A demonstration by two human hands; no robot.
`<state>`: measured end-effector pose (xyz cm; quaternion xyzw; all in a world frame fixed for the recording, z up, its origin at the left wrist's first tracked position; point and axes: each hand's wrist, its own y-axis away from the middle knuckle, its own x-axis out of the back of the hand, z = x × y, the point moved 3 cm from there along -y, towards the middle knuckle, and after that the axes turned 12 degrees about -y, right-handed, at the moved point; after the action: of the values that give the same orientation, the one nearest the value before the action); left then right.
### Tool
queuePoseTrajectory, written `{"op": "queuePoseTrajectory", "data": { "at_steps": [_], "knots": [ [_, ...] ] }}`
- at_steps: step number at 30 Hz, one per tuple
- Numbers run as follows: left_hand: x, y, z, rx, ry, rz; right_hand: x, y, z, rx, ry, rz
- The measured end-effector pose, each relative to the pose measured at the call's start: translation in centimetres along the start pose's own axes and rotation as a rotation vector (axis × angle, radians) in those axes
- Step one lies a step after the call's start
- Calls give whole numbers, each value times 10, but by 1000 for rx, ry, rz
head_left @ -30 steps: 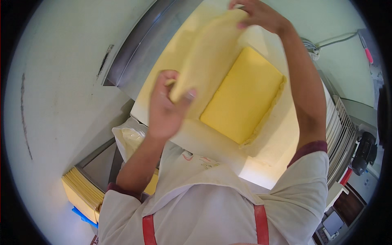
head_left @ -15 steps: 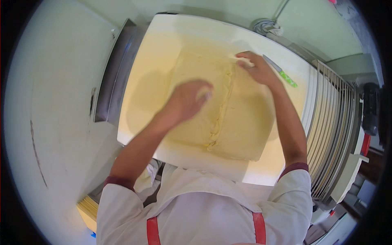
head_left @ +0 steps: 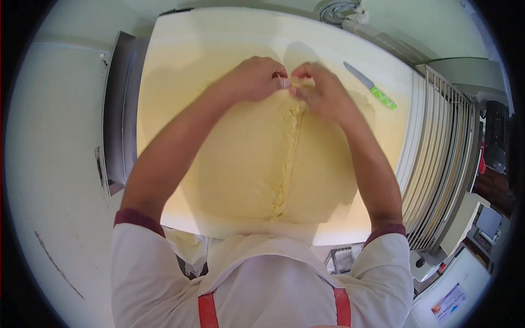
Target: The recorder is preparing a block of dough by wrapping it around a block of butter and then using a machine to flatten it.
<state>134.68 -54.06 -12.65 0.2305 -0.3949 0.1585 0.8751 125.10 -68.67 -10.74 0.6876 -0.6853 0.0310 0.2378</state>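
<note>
A wide, pale yellow sheet of dough (head_left: 240, 158) lies on the white work table (head_left: 180, 38). A rough, lumpy seam runs down its middle, from the far edge towards me. At the seam's far end my left hand (head_left: 260, 79) and my right hand (head_left: 322, 93) meet, fingertips nearly touching. Both pinch the dough's far edge, thumbs towards me. To the right of my right hand rests a knife (head_left: 369, 85) with a green patterned handle, apart from the dough.
On the right stands a machine with a metal bar guard (head_left: 443, 158). A steel panel (head_left: 120, 109) rises along the table's left side. Coiled cable (head_left: 336, 11) lies beyond the far edge, by the wall.
My left hand has moved away and to the right, from above the dough to the seam's far end. My right hand has come inward beside it, and both now pinch the dough.
</note>
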Motion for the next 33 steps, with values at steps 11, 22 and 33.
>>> {"op": "queuePoseTrajectory", "data": {
  "at_steps": [11, 22, 33],
  "knots": [
    [11, -14, -11, 306, 262, -247, 6, -41, 19, -464, -202, -181],
    [19, -1, -28, 174, 218, -236, -4, -48, 16, -246, 9, -240],
    [34, 15, -49, 207, 218, -254, 27, 21, 4, 147, -190, 224]
  ]
}}
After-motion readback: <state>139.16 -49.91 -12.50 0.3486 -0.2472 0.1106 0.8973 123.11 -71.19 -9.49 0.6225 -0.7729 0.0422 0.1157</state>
